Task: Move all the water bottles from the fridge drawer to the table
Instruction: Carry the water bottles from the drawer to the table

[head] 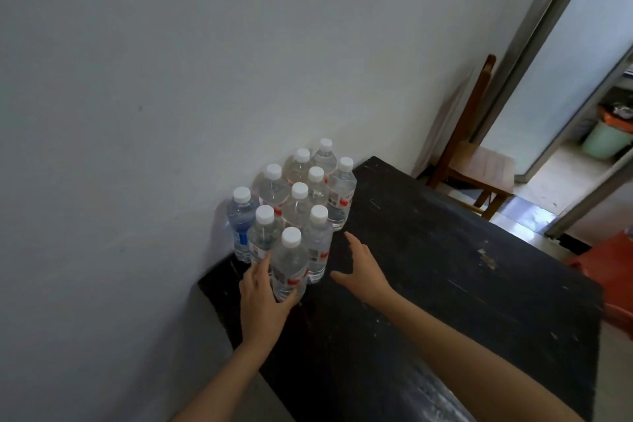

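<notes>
Several clear water bottles with white caps stand upright in a tight cluster on the black table, against the white wall. One of them, at the left, has a blue label. My left hand grips the nearest bottle low on its body; that bottle stands on the table at the front of the cluster. My right hand hovers just right of the cluster with fingers spread, holding nothing. The fridge drawer is out of view.
A wooden chair stands beyond the table's far end by a doorway. An orange object sits right of the table. A green bin with an orange lid shows through the doorway. The table's right half is bare.
</notes>
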Demonstrator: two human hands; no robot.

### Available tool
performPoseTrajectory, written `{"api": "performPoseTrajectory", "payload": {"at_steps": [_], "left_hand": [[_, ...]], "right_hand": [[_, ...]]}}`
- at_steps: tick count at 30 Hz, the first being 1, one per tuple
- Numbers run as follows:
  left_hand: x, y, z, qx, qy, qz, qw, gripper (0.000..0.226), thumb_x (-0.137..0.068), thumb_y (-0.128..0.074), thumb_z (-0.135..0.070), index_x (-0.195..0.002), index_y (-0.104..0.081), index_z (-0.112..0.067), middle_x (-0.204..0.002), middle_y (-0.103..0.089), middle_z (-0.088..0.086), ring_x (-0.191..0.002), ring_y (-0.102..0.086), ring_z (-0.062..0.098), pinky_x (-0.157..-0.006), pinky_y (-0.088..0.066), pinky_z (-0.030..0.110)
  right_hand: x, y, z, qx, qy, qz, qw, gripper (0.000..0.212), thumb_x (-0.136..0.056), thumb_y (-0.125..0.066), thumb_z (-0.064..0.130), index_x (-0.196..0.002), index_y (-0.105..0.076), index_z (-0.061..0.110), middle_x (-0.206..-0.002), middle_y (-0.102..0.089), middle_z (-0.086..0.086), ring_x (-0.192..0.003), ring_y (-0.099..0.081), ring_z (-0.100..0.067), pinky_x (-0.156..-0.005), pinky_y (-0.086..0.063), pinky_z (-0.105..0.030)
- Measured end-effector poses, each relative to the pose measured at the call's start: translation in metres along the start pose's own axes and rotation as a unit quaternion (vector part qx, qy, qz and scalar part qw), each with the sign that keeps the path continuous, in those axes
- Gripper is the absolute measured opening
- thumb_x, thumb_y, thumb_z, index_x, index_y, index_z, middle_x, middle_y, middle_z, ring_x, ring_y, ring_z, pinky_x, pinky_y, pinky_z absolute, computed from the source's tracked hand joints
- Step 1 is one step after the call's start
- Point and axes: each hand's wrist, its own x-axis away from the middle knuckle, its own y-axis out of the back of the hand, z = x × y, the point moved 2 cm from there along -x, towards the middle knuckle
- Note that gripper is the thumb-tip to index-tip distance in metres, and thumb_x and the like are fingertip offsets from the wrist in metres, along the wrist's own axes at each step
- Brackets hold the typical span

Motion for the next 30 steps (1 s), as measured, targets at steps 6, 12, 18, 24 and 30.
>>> {"api": "performPoseTrajectory", "payload": {"at_steps": [6, 12, 18, 24, 30], "left_hand": [[0.029, 0.02, 0.0, 0.002, 0.003, -0.016, 1.0, 0.075, -0.07, -0.077, -0.016, -0.134, -0.039, -0.008, -0.135, -0.04, 0.018, -0.127, -0.035, 0.032, -0.101, -0.033, 0.038], [0.064, 0.044, 0.001, 0.004, 0.011, -0.03, 0.999, 0.067, -0.075, -0.072, -0.01, -0.133, -0.04, -0.002, -0.133, -0.039, 0.022, -0.125, -0.038, 0.034, -0.105, -0.034, 0.043], [0.095, 0.072, -0.005, -0.009, 0.015, -0.01, 1.0, 0.055, -0.082, -0.065, -0.01, -0.131, -0.042, -0.003, -0.135, -0.037, 0.019, -0.124, -0.037, 0.027, -0.099, -0.026, 0.023], [0.1, 0.095, 0.005, -0.027, 0.004, -0.002, 1.0, 0.054, -0.083, -0.064, -0.015, -0.132, -0.042, -0.006, -0.134, -0.039, 0.017, -0.122, -0.038, 0.027, -0.101, -0.032, 0.032], [0.088, 0.112, 0.014, -0.033, -0.045, 0.036, 0.998, 0.054, -0.082, -0.065, -0.016, -0.131, -0.044, -0.005, -0.133, -0.043, 0.018, -0.124, -0.038, 0.03, -0.103, -0.031, 0.037]], "right_hand": [[0.044, 0.002, -0.012, 0.0, 0.008, -0.014, 1.0, 0.083, -0.082, -0.067, 0.025, -0.145, -0.013, 0.026, -0.146, -0.028, -0.007, -0.131, -0.035, -0.018, -0.106, -0.035, -0.031], [0.086, -0.004, -0.021, 0.011, 0.037, -0.024, 0.999, 0.081, -0.082, -0.066, 0.027, -0.145, -0.015, 0.024, -0.143, -0.031, -0.007, -0.128, -0.037, -0.019, -0.105, -0.037, -0.032], [0.119, -0.008, -0.023, 0.031, 0.056, -0.03, 0.997, 0.079, -0.083, -0.065, 0.028, -0.144, -0.015, 0.024, -0.144, -0.03, -0.006, -0.127, -0.037, -0.021, -0.104, -0.036, -0.033], [0.142, -0.009, -0.012, 0.073, 0.072, -0.058, 0.993, 0.077, -0.084, -0.064, 0.029, -0.144, -0.017, 0.023, -0.142, -0.031, -0.005, -0.125, -0.038, -0.02, -0.101, -0.038, -0.03], [0.175, -0.013, 0.002, 0.132, 0.047, -0.1, 0.985, 0.074, -0.085, -0.061, 0.031, -0.144, -0.017, 0.025, -0.145, -0.028, -0.003, -0.127, -0.033, -0.017, -0.1, -0.038, -0.027]]}}
